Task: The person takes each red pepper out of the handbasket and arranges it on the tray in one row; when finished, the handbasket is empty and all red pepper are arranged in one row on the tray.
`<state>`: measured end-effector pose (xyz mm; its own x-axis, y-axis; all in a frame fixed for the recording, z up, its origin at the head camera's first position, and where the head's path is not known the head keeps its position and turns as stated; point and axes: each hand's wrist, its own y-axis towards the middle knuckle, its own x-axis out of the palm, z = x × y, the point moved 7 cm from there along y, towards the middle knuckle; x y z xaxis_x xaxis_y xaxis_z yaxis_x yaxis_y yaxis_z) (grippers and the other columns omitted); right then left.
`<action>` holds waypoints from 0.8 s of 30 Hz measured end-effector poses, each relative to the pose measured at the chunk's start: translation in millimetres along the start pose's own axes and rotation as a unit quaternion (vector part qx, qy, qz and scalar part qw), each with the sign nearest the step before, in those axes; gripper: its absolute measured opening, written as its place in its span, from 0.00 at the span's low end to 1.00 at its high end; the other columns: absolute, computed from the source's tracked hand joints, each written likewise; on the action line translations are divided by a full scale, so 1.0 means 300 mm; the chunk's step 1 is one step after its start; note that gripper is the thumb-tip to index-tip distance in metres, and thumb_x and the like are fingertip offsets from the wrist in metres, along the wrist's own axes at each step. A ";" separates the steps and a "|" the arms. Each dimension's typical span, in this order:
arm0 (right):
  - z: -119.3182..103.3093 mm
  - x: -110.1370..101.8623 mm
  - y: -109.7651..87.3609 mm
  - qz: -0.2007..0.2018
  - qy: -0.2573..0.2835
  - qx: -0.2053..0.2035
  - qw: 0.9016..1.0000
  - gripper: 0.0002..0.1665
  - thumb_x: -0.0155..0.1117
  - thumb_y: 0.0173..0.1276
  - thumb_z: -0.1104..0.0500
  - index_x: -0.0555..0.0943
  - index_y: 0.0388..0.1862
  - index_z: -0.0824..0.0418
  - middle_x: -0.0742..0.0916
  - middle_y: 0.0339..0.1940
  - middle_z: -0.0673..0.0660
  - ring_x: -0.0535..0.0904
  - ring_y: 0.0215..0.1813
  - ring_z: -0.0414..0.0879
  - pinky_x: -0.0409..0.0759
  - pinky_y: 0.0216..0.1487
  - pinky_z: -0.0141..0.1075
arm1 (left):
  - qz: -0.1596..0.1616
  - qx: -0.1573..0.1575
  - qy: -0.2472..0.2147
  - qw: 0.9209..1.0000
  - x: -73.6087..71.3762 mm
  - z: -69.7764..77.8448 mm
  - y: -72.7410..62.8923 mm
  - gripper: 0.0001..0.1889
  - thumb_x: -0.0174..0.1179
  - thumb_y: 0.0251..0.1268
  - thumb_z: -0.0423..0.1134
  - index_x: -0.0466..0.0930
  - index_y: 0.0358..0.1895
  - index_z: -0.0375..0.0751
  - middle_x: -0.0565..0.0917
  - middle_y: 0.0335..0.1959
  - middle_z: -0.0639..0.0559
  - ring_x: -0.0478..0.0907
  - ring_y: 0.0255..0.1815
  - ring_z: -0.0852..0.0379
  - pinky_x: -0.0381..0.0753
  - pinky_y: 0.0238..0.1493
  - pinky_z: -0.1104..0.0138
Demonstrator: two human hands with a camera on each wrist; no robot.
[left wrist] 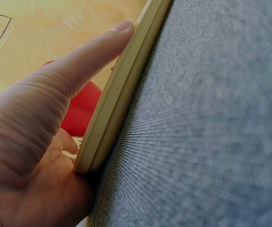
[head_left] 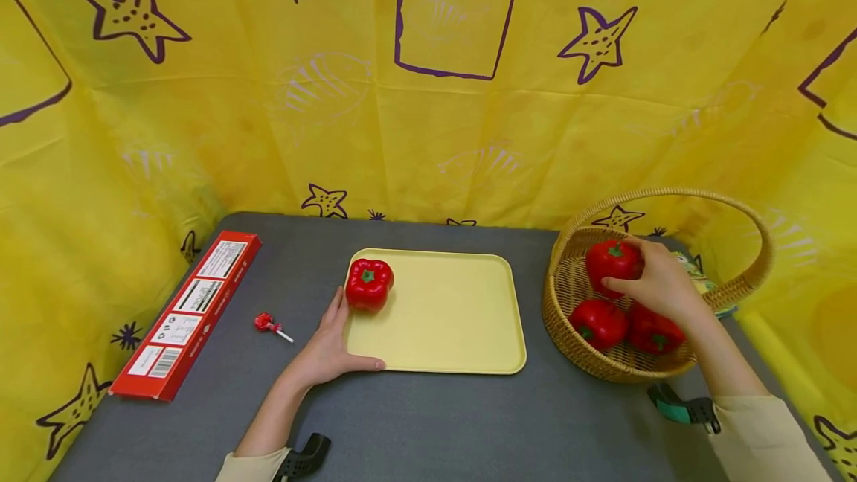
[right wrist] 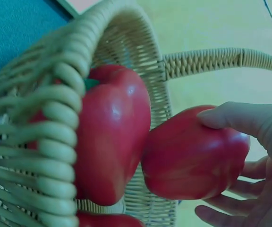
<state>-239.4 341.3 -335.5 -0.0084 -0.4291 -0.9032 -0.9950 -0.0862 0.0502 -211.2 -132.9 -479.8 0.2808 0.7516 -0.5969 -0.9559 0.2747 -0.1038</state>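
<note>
My right hand [head_left: 663, 277] grips a red bell pepper [head_left: 611, 268] by its side, inside the wicker basket [head_left: 559, 318]. In the right wrist view that pepper [right wrist: 197, 156] lies between thumb and fingers, close against another bell pepper [right wrist: 114, 137]. Two more red bell peppers [head_left: 598, 323] sit lower in the basket. My left hand [head_left: 328, 352] touches the near left corner of a pale yellow tray [head_left: 442, 311], thumb stretched along its front edge. One red bell pepper [head_left: 370, 285] stands stem up on the tray's left part, near the left fingertips.
A lollipop [head_left: 268, 323] with a red wrapper lies left of the tray. Farther left is a long red box [head_left: 187, 315]. The basket's tall handle [head_left: 759, 244] arches over its right side, with a partly hidden colourful packet [head_left: 699, 277] behind. Yellow patterned cloth surrounds the grey table.
</note>
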 end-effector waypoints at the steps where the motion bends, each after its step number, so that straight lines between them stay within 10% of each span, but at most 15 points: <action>1: -0.003 0.001 -0.004 0.005 0.000 -0.003 1.000 0.51 0.72 0.60 0.49 0.60 0.68 0.79 0.70 0.60 0.82 0.66 0.58 0.76 0.71 0.48 0.68 | 0.001 0.000 0.000 1.000 0.000 -0.001 0.000 0.72 0.79 0.37 0.57 0.32 0.79 0.40 0.32 0.78 0.37 0.37 0.76 0.33 0.53 0.67 0.35; 24: -0.087 0.016 -0.153 0.151 0.041 -0.026 0.987 0.47 0.77 0.55 0.52 0.66 0.68 0.70 0.74 0.58 0.74 0.68 0.56 0.68 0.69 0.48 0.66 | 0.005 0.004 -0.002 1.000 -0.002 0.001 -0.001 0.72 0.79 0.38 0.56 0.33 0.78 0.39 0.32 0.78 0.37 0.37 0.76 0.33 0.53 0.67 0.36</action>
<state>-191.2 319.8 -330.9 -0.2941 -0.5126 -0.8067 -0.9419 0.0121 0.3357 -211.2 -133.1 -479.2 0.2709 0.7573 -0.5943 -0.9582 0.2714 -0.0909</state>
